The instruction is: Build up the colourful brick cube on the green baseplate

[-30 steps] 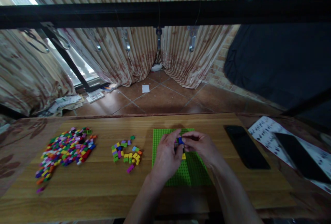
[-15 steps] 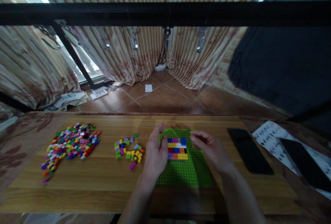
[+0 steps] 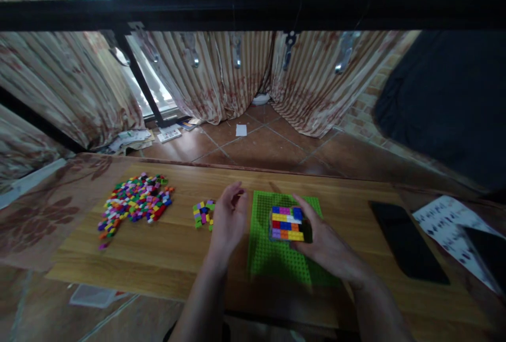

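Observation:
A green baseplate (image 3: 276, 257) lies on the wooden table (image 3: 166, 257). On its far half stands a block of coloured bricks (image 3: 286, 223) in blue, purple, yellow, white, red and orange rows. My right hand (image 3: 326, 244) rests on the plate. Its fingers are stretched along the block's right side, touching it. My left hand (image 3: 229, 221) hovers just left of the plate, beside a small pile of bricks (image 3: 202, 213). Its fingers are loosely bent and apart, and nothing shows in them.
A large heap of mixed bricks (image 3: 134, 205) lies at the table's left. A black phone (image 3: 407, 247) lies right of the plate, with a printed sheet (image 3: 446, 215) beyond it. A black bar (image 3: 253, 10) crosses overhead. Curtains and tiled floor lie behind.
My left hand has moved off the plate's left edge toward the small pile. My right hand has come down against the block's right side. The view has shifted and tilted.

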`<control>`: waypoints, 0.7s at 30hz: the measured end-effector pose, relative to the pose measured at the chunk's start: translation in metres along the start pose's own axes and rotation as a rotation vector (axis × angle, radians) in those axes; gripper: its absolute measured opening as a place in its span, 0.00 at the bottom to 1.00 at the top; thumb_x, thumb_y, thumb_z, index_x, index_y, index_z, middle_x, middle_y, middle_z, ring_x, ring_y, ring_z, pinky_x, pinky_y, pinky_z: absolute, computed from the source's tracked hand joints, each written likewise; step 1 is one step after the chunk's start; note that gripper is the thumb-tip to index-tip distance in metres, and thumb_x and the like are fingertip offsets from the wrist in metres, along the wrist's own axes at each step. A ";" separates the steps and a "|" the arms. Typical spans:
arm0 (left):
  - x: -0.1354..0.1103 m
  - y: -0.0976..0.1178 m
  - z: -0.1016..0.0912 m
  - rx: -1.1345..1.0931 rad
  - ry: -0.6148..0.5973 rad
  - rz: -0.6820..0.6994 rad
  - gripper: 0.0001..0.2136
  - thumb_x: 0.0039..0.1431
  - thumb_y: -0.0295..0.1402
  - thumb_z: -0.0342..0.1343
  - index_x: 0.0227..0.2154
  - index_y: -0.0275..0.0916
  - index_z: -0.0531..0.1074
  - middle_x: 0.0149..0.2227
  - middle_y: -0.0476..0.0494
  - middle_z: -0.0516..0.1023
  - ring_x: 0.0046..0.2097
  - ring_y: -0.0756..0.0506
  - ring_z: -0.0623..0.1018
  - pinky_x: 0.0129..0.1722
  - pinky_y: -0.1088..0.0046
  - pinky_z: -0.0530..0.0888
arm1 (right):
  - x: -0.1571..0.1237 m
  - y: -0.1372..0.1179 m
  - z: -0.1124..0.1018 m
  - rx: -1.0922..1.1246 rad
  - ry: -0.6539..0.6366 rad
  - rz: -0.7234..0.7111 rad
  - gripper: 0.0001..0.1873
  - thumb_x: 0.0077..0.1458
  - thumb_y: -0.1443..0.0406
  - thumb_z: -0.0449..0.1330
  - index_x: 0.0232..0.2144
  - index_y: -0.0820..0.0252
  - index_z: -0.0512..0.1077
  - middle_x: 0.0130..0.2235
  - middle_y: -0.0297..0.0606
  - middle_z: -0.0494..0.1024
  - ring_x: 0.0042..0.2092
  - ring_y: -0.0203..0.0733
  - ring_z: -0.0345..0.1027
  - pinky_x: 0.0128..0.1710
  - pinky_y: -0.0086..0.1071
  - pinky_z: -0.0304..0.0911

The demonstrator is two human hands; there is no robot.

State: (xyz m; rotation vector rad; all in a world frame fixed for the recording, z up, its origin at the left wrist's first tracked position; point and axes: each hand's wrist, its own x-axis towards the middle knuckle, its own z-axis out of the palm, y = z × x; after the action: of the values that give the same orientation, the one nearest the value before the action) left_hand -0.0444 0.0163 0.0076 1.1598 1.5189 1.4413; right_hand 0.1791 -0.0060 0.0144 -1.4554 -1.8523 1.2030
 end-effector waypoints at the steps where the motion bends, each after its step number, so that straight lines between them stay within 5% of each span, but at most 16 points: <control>1: 0.005 0.000 -0.009 -0.006 0.013 -0.013 0.17 0.55 0.35 0.55 0.47 0.34 0.70 0.41 0.39 0.79 0.42 0.47 0.78 0.45 0.69 0.74 | 0.000 -0.001 -0.001 -0.013 0.004 -0.003 0.51 0.46 0.69 0.64 0.67 0.47 0.45 0.63 0.45 0.63 0.62 0.53 0.60 0.61 0.54 0.53; 9: 0.020 -0.001 -0.089 0.414 -0.066 -0.131 0.16 0.52 0.37 0.56 0.40 0.32 0.76 0.33 0.40 0.81 0.34 0.45 0.78 0.33 0.72 0.72 | 0.000 0.007 -0.005 -0.096 0.016 -0.014 0.51 0.46 0.64 0.66 0.67 0.46 0.45 0.61 0.44 0.68 0.58 0.55 0.65 0.57 0.52 0.59; 21: 0.005 0.006 -0.114 0.684 -0.483 -0.107 0.06 0.46 0.29 0.54 0.25 0.35 0.76 0.23 0.50 0.74 0.27 0.50 0.70 0.28 0.76 0.63 | -0.001 0.014 -0.008 -0.103 0.022 -0.061 0.52 0.46 0.56 0.68 0.67 0.46 0.46 0.61 0.47 0.67 0.59 0.60 0.64 0.57 0.55 0.60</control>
State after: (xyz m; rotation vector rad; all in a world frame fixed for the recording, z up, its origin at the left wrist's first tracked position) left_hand -0.1518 -0.0174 0.0257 1.6398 1.7156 0.4934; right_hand 0.1932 -0.0038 0.0070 -1.4486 -1.9547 1.0730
